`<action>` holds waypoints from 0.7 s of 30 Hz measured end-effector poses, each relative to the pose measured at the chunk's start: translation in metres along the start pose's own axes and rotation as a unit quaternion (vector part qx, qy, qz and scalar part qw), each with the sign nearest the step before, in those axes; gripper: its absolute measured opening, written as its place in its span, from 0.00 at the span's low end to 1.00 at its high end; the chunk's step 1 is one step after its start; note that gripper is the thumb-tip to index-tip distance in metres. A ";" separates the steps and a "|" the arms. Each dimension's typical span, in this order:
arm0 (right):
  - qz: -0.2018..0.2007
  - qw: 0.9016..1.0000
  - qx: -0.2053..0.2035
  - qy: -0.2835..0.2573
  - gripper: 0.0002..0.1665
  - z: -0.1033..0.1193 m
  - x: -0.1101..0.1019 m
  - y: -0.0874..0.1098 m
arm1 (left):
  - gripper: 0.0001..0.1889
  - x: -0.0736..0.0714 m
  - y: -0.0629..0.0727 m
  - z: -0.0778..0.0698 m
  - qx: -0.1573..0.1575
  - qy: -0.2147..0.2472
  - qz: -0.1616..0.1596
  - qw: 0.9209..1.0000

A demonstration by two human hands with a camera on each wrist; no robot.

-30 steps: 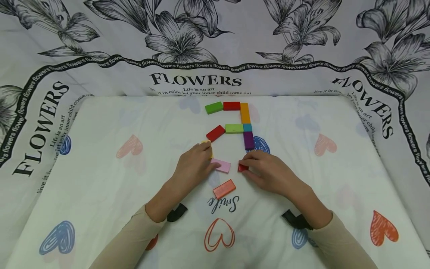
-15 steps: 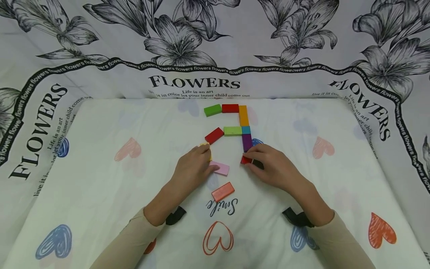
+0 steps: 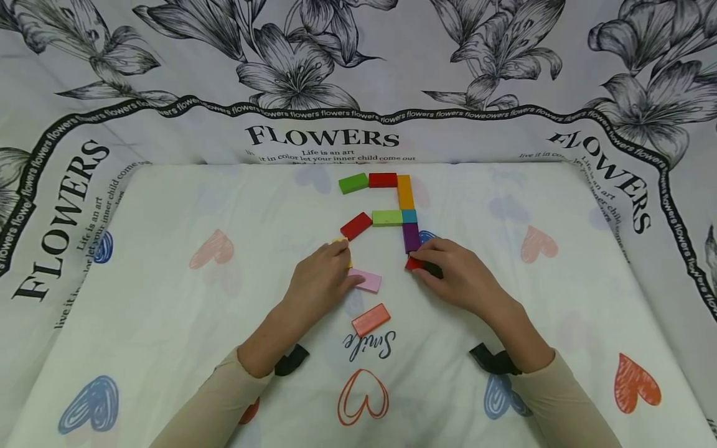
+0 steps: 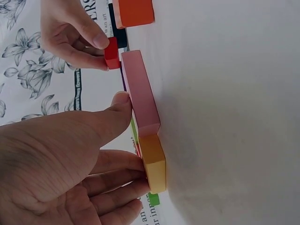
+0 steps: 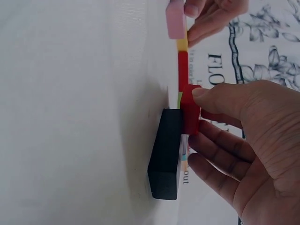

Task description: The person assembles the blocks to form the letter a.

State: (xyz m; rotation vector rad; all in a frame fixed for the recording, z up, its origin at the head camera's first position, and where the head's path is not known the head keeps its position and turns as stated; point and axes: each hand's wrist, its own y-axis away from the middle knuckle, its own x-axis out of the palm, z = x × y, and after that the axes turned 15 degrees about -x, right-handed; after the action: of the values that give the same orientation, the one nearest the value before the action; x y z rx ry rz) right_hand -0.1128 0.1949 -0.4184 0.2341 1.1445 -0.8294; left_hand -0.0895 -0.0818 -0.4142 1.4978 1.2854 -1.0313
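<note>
My right hand (image 3: pixel 462 274) pinches a small red block (image 5: pixel 190 110) between thumb and fingers. It is just below the lower end of a purple block (image 3: pixel 411 238). A longer dark block (image 5: pixel 164 159) lies beside the red one, partly under the hand in the head view. My left hand (image 3: pixel 318 274) rests at the left of the layout. Its thumb touches a pink block (image 4: pixel 140 93), and its fingers lie against the side of a yellow block (image 4: pixel 153 164). The hand mostly covers the yellow block in the head view.
A blue block (image 3: pixel 409 216) sits between the purple and orange-yellow (image 3: pixel 405 192) blocks. A light green block (image 3: pixel 387 218) and a red one (image 3: pixel 356 226) extend left. Farther back are another red block (image 3: pixel 383 180) and a green block (image 3: pixel 353 183). An orange block (image 3: pixel 371 320) lies nearer me.
My right hand has moved the small red block away from me and slightly right, closer to the purple block. The dark block has come into sight beneath that hand. My left hand stays put.
</note>
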 end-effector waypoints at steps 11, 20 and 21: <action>0.008 1.000 0.009 0.007 0.18 0.001 0.005 0.000 | 0.23 0.000 0.000 0.002 0.007 0.003 -0.006 1.000; 0.003 1.000 0.003 0.029 0.17 0.000 0.009 -0.001 | 0.23 0.000 -0.001 0.000 0.001 -0.002 -0.002 1.000; 0.003 0.999 0.002 0.033 0.17 0.000 0.009 -0.001 | 0.23 0.000 -0.001 0.000 0.001 -0.001 -0.001 1.000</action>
State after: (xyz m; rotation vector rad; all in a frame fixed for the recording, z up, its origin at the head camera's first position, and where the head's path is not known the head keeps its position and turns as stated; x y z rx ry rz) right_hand -0.1121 0.1901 -0.4260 0.2689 1.2029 -0.8234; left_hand -0.0903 -0.0820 -0.4140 1.4961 1.2844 -1.0356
